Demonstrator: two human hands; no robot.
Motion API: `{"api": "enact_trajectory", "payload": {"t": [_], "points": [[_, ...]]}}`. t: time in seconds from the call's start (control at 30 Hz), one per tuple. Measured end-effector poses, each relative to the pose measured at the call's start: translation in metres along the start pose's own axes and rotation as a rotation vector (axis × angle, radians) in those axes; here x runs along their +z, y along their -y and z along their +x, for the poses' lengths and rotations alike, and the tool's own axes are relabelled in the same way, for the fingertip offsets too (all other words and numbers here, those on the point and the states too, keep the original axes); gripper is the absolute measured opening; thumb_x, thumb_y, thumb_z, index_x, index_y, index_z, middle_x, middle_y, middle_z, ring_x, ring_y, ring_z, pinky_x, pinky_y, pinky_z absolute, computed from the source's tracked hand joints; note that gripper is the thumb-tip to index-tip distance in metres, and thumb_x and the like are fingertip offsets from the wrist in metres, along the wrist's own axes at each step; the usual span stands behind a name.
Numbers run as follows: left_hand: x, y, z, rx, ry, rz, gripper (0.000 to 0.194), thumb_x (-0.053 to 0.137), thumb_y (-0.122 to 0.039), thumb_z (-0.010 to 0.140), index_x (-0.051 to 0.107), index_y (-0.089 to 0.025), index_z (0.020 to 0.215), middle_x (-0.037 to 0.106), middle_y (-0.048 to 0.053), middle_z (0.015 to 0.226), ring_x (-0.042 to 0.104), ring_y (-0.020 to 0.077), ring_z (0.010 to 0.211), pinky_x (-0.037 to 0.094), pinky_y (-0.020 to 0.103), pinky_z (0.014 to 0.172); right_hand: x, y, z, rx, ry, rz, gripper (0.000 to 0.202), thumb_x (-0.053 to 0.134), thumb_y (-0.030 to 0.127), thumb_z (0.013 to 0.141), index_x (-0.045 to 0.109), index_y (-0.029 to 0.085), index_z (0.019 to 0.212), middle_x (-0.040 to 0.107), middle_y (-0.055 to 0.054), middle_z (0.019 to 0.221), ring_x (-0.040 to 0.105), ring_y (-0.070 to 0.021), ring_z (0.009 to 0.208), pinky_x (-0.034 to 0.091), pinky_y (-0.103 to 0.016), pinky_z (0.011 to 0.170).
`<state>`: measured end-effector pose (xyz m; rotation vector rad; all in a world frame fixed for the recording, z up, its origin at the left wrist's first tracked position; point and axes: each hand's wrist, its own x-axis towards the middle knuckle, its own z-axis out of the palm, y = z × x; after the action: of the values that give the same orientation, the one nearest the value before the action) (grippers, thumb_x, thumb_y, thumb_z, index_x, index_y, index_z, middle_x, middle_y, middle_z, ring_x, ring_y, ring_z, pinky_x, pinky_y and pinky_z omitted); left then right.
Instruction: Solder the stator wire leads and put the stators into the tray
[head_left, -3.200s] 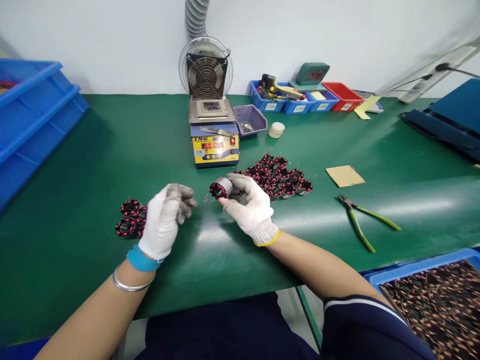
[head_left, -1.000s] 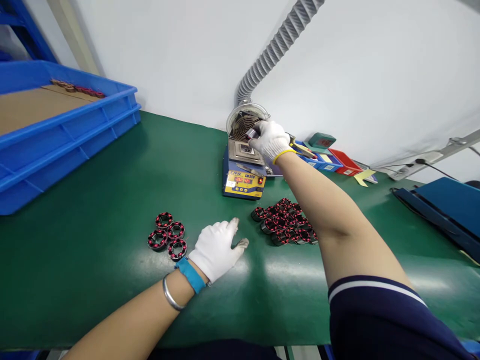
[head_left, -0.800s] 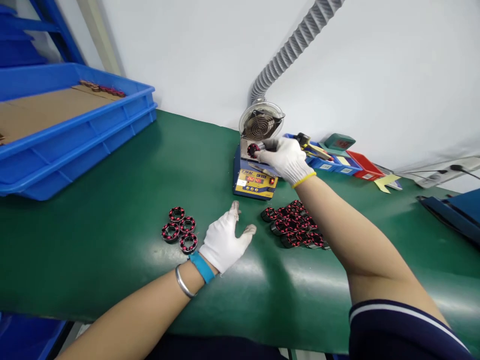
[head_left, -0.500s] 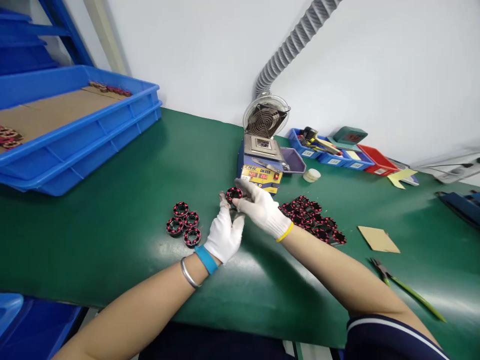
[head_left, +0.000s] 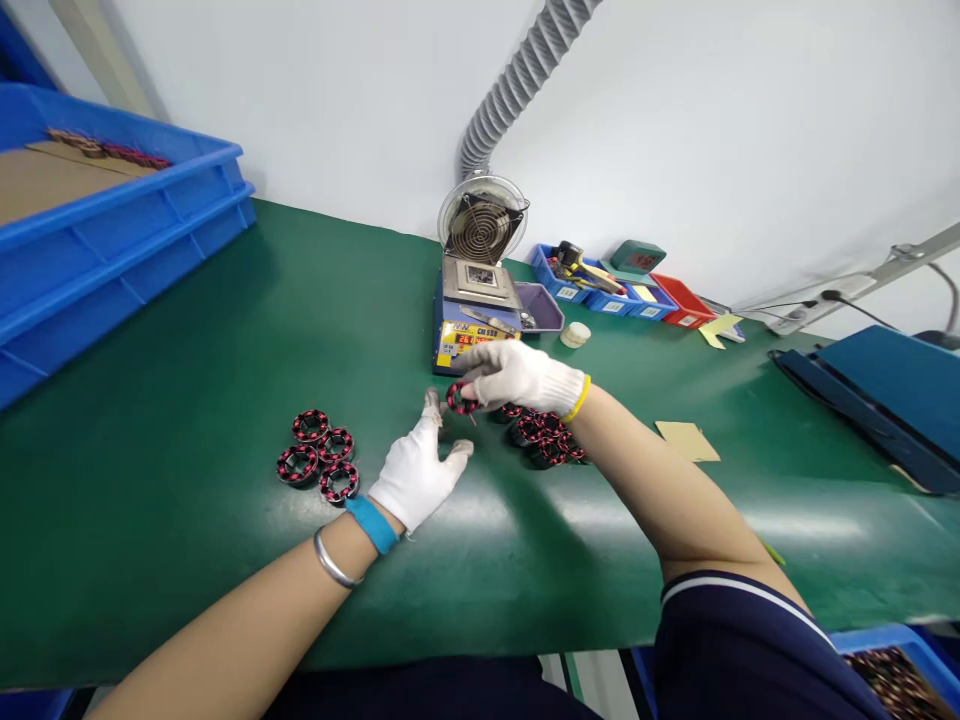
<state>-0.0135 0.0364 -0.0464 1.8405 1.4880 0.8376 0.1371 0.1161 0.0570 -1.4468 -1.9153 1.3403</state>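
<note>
My right hand [head_left: 510, 378], in a white glove with a yellow cuff, pinches a motor stator [head_left: 461, 398], a black ring with red windings. It holds the ring tilted just in front of a blue and yellow solder pot [head_left: 477, 315] with a red digital display. My left hand [head_left: 424, 465], also gloved, is spread open just below and left of that ring, with no grip on it. Several similar stators [head_left: 339, 482] stand grouped on the green table to the left. More stators [head_left: 547, 438] lie in a cluster, partly hidden under my right wrist.
A fan with a grey hose [head_left: 517, 80] stands behind the solder pot. A large blue crate [head_left: 120, 240] is at left. Small bins [head_left: 679, 300] of tools line the wall. A round white tub [head_left: 575, 335], a cardboard piece [head_left: 688, 441] and a teal case [head_left: 892, 385] are at right.
The view has swung to the right. The left fingers, which were at the stator, have parted from it, while the right hand keeps hold and has tilted the ring.
</note>
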Motion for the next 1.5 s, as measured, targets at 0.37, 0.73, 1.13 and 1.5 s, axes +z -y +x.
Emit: {"api": "enact_trajectory", "payload": {"t": [0.37, 0.73, 1.13, 1.5], "points": [[0.000, -0.001, -0.001, 0.258, 0.084, 0.409, 0.070, 0.053, -0.032, 0.083, 0.030, -0.006, 0.143, 0.054, 0.019, 0.130, 0.058, 0.0292, 0.108, 0.048, 0.042, 0.089, -0.081, 0.019, 0.098, -0.278, -0.832, -0.264, 0.047, 0.061, 0.022, 0.068, 0.060, 0.009, 0.113, 0.068, -0.009, 0.101, 0.064, -0.0172, 0.091, 0.050, -0.033, 0.088], [-0.005, -0.003, -0.003, 0.320, 0.140, 0.459, 0.069, 0.053, -0.030, 0.084, 0.030, -0.006, 0.144, 0.045, 0.018, 0.141, 0.052, 0.0301, 0.118, 0.045, 0.042, 0.094, -0.085, 0.005, 0.129, -0.170, -0.871, -0.609, 0.047, 0.063, 0.032, 0.068, 0.062, 0.020, 0.114, 0.067, -0.006, 0.111, 0.060, -0.0263, 0.107, 0.046, -0.041, 0.094], [-0.003, -0.002, -0.002, 0.322, 0.148, 0.491, 0.069, 0.054, -0.031, 0.084, 0.029, -0.007, 0.144, 0.044, 0.016, 0.142, 0.051, 0.0296, 0.119, 0.045, 0.042, 0.094, -0.088, 0.007, 0.127, -0.195, -0.902, -0.568, 0.045, 0.062, 0.029, 0.069, 0.063, 0.017, 0.112, 0.069, -0.006, 0.105, 0.063, -0.0245, 0.100, 0.048, -0.039, 0.092], [-0.003, -0.002, -0.003, 0.358, 0.113, 0.489, 0.068, 0.056, -0.031, 0.083, 0.033, -0.006, 0.142, 0.048, 0.017, 0.139, 0.053, 0.0290, 0.117, 0.046, 0.041, 0.092, -0.085, 0.014, 0.104, -0.257, -0.876, -0.314, 0.047, 0.060, 0.030, 0.072, 0.061, 0.009, 0.113, 0.069, -0.009, 0.099, 0.065, -0.0202, 0.092, 0.050, -0.035, 0.088]]}}
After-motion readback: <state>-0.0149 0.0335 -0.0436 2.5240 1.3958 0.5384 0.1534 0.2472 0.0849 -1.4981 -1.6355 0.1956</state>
